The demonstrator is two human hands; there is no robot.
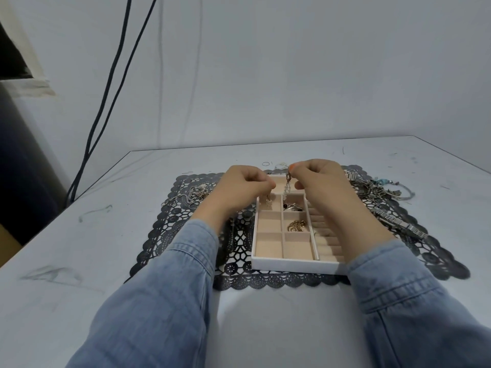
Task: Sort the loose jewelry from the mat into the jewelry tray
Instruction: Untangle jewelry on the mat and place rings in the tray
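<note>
Over the tray (295, 267), the right hand (318, 179) pinches a chain (287, 183), the left hand (244, 184) a small piece (268, 201). Lower slowly so nothing tangles.

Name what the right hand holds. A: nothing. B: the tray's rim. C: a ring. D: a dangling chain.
D: the right hand pinches a chain that hangs over the far end of the tray, while the left hand pinches a small piece.
</note>
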